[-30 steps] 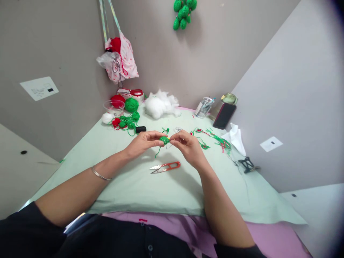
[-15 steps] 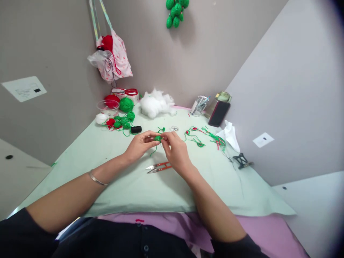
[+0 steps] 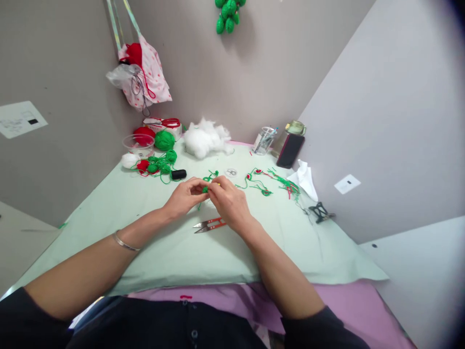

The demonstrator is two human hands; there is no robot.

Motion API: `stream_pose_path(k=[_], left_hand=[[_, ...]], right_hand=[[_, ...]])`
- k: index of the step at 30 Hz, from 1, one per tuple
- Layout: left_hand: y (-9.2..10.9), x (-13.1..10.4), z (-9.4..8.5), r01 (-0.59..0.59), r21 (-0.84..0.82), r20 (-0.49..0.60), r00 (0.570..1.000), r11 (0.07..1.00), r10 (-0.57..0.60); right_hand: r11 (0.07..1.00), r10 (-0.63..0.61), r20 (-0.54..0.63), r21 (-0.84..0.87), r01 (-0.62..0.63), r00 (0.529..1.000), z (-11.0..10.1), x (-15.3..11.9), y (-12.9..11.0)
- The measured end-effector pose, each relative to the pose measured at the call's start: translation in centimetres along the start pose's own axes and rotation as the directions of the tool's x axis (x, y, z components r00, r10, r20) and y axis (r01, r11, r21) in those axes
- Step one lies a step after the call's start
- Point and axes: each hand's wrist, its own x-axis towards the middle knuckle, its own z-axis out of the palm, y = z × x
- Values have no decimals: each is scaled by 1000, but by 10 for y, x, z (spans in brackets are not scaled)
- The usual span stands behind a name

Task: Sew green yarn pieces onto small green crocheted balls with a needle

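Between my fingertips is a small green yarn piece [image 3: 205, 189], mostly covered by the fingers. My left hand [image 3: 185, 198] pinches it from the left side. Closed fingers of my right hand [image 3: 229, 201] meet it from the right, with a small yellow bit showing at their tips; what exactly they grip is too small to tell. A green yarn tail hangs below the piece. Under the right hand lie orange-handled thread snips [image 3: 210, 225], blades pointing left. Just beyond the hands are green yarn scraps [image 3: 209, 176] and a small clear round item [image 3: 230, 172].
Yarn balls [image 3: 164, 140], a black spool [image 3: 178, 174] and white stuffing [image 3: 205, 139] lie at the back left. Right of the hands are red-green yarn pieces [image 3: 286, 183], a cup of tools [image 3: 264, 141], a phone [image 3: 290, 150], white cloth [image 3: 304, 180] and a black stand [image 3: 320, 213].
The whole view has shifted slightly, moving the scene left. My right hand has turned over the green piece, covering more of it, and a small yellow bit now shows.
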Motion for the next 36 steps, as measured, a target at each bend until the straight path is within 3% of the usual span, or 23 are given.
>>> stream_pose_path(k=[2,4,6,9,11,13,15,18,22,25,28,30,36], left_hand=[[2,0,0,8,3,15,1000,1000,-8],[4,-1,0,21,19,20,1000,1000,-21],[5,-1,0,39,16,35,999,999,-40],[6,0,-3,65,-22,77,995,998,-63],[5,2,-6,81,-11,77,994,997,-80],[4,4,-9,99,7,62,993,995,-99],[3,6,-11,111,-5,62,992,994,-111],[5,8,-13,112,-64,91,990,992,-106],[8,8,-15,110,-148,84,992,983,-99],[10,7,-16,109,-181,60,993,977,-100],[12,7,-16,90,-210,59,995,973,-79],[13,6,-16,77,-218,64,996,973,-65],[16,6,-16,63,-188,48,997,980,-55]], right_hand=[[982,43,-40,185,-35,998,-5,1,-1],[878,138,-50,467,-99,989,-12,3,-3],[644,219,76,738,-203,973,-18,5,-2],[287,199,308,889,-356,930,-28,8,3],[147,222,298,931,-334,929,-38,9,10],[41,324,182,978,-206,928,-50,10,20],[-3,435,66,997,-72,898,-63,11,30],[26,488,15,999,-32,873,-73,11,42],[158,444,43,980,-125,895,-65,9,42],[407,341,40,894,-186,939,-54,8,31],[724,214,-42,678,-129,976,-44,6,20],[847,148,-77,524,-86,986,-39,5,16],[929,46,-55,368,-23,997,-31,2,18]])
